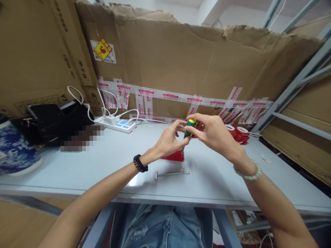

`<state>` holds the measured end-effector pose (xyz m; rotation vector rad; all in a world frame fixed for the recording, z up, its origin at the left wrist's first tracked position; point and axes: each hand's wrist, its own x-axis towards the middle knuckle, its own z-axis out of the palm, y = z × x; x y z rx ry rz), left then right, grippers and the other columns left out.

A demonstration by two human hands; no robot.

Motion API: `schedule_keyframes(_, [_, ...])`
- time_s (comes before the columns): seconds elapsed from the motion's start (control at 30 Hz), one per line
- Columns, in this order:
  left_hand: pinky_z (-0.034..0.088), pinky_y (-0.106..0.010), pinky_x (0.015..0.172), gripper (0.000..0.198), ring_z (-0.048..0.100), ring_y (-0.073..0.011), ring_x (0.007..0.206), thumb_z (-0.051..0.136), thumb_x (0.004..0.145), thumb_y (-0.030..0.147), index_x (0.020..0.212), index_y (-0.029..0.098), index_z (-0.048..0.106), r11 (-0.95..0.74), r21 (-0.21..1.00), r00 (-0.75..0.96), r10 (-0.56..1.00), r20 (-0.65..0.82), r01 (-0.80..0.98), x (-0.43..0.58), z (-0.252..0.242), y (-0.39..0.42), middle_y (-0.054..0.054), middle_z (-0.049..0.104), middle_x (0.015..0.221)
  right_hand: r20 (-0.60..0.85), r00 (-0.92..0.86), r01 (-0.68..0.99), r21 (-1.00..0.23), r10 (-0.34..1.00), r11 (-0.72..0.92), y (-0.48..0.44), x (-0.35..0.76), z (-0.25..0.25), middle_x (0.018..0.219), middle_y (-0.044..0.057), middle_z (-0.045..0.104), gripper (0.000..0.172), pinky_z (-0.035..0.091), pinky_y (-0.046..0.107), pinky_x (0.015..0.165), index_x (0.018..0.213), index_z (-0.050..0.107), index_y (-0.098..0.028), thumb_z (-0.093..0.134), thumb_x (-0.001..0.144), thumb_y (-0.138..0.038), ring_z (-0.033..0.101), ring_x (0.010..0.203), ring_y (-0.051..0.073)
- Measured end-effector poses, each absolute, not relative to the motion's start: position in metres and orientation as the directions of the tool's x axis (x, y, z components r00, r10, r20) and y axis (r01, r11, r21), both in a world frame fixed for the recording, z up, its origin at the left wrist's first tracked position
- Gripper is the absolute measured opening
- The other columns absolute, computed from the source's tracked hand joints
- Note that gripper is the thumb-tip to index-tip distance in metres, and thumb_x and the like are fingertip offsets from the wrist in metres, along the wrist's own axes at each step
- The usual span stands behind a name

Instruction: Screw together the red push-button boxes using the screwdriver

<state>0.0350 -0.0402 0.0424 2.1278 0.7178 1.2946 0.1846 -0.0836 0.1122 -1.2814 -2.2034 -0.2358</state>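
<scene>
Both of my hands are on a screwdriver (190, 126) with a green and yellow handle, held tilted over the table. My right hand (210, 132) pinches the top of the handle between thumb and fingers. Lower down, my left hand (172, 137) has its fingers around the handle's lower part. The shaft points down to the corner of a red part (176, 156) on the table, mostly hidden behind my left hand; I cannot tell whether the tip sits in a screw. Nearer to me lies a small metal rod with a thick cylindrical end (168, 174), beside some tiny pieces (183, 170).
Red parts with white rings (239, 133) stand at the back right. A white power strip (117, 124) with cables lies at the back left, near a black bag (74, 117) and a blue-white patterned object (17, 148). Cardboard walls (165, 58) border the table (103, 172).
</scene>
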Motion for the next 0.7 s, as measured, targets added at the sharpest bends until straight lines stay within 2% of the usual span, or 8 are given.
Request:
schedule_keyframes(0.1, [0.040, -0.024, 0.063, 0.036, 0.058, -0.0135, 0.075, 0.069, 0.070, 0.034, 0.096, 0.018, 0.050, -0.702, 0.679, 0.330, 0.707, 0.626, 0.217, 0.038, 0.041, -0.041, 0.000, 0.064, 0.088, 0.621, -0.232, 0.939, -0.057, 0.749, 0.339, -0.079, 0.177, 0.106, 0.060, 0.002, 0.062, 0.033, 0.033, 0.027, 0.052, 0.078, 0.060, -0.017, 0.058, 0.079, -0.050, 0.054, 0.053, 0.016])
schedule_keyframes(0.17, [0.038, -0.024, 0.060, 0.029, 0.053, -0.0119, 0.068, 0.068, 0.070, 0.036, 0.085, 0.017, 0.052, -0.694, 0.677, 0.323, 0.717, 0.618, 0.246, 0.039, 0.040, -0.041, 0.001, 0.061, 0.079, 0.617, -0.216, 0.945, -0.063, 0.756, 0.322, -0.078, 0.176, 0.104, 0.055, 0.001, 0.059, 0.039, 0.030, 0.027, 0.050, 0.075, 0.059, -0.018, 0.054, 0.079, -0.057, 0.052, 0.050, 0.016])
schedule_keyframes(0.23, [0.037, -0.023, 0.057, 0.023, 0.050, -0.0109, 0.063, 0.065, 0.072, 0.035, 0.076, 0.017, 0.052, -0.687, 0.680, 0.343, 0.723, 0.600, 0.256, 0.039, 0.041, -0.041, 0.003, 0.057, 0.071, 0.583, -0.262, 0.910, -0.116, 0.769, 0.398, -0.080, 0.177, 0.104, 0.065, 0.002, 0.064, 0.038, 0.035, 0.027, 0.053, 0.085, 0.062, -0.019, 0.052, 0.081, -0.055, 0.056, 0.057, 0.016])
schedule_keyframes(0.37, [0.038, -0.024, 0.060, 0.019, 0.053, -0.0112, 0.063, 0.060, 0.076, 0.033, 0.076, 0.015, 0.056, -0.690, 0.702, 0.437, 0.694, 0.572, 0.177, 0.036, 0.045, -0.040, 0.002, 0.059, 0.069, 0.496, -0.437, 0.742, -0.273, 0.750, 0.613, -0.086, 0.186, 0.111, 0.106, 0.004, 0.067, 0.033, 0.044, 0.026, 0.072, 0.115, 0.058, -0.021, 0.053, 0.086, -0.035, 0.062, 0.086, 0.016])
schedule_keyframes(0.47, [0.041, -0.026, 0.068, 0.023, 0.055, -0.0130, 0.067, 0.059, 0.079, 0.038, 0.081, 0.016, 0.061, -0.704, 0.691, 0.545, 0.648, 0.532, 0.162, 0.030, 0.042, -0.036, 0.001, 0.062, 0.073, 0.450, -0.494, 0.687, -0.323, 0.744, 0.651, -0.088, 0.189, 0.117, 0.105, 0.004, 0.069, 0.026, 0.046, 0.026, 0.074, 0.106, 0.065, -0.019, 0.054, 0.085, -0.030, 0.062, 0.086, 0.015])
schedule_keyframes(0.57, [0.043, -0.028, 0.069, 0.042, 0.056, -0.0163, 0.076, 0.065, 0.073, 0.046, 0.106, 0.021, 0.058, -0.733, 0.635, 0.667, 0.602, 0.440, 0.243, 0.018, 0.031, -0.026, -0.002, 0.063, 0.097, 0.474, -0.449, 0.716, -0.316, 0.757, 0.622, -0.085, 0.187, 0.117, 0.095, 0.005, 0.071, 0.027, 0.046, 0.025, 0.068, 0.102, 0.067, -0.017, 0.059, 0.082, -0.034, 0.062, 0.074, 0.014])
schedule_keyframes(0.63, [0.043, -0.028, 0.066, 0.062, 0.056, -0.0174, 0.077, 0.069, 0.069, 0.050, 0.121, 0.023, 0.050, -0.742, 0.591, 0.705, 0.600, 0.378, 0.315, 0.010, 0.022, -0.019, -0.006, 0.061, 0.107, 0.503, -0.398, 0.780, -0.254, 0.767, 0.571, -0.080, 0.184, 0.115, 0.081, 0.005, 0.071, 0.026, 0.043, 0.025, 0.062, 0.092, 0.068, -0.016, 0.058, 0.082, -0.038, 0.060, 0.064, 0.014])
schedule_keyframes(0.7, [0.044, -0.029, 0.065, 0.062, 0.056, -0.0170, 0.076, 0.069, 0.069, 0.052, 0.122, 0.024, 0.050, -0.734, 0.585, 0.695, 0.619, 0.366, 0.346, 0.006, 0.017, -0.014, -0.006, 0.061, 0.109, 0.559, -0.329, 0.869, -0.138, 0.761, 0.476, -0.074, 0.179, 0.110, 0.067, 0.004, 0.068, 0.029, 0.037, 0.026, 0.056, 0.075, 0.065, -0.015, 0.056, 0.083, -0.041, 0.056, 0.056, 0.013])
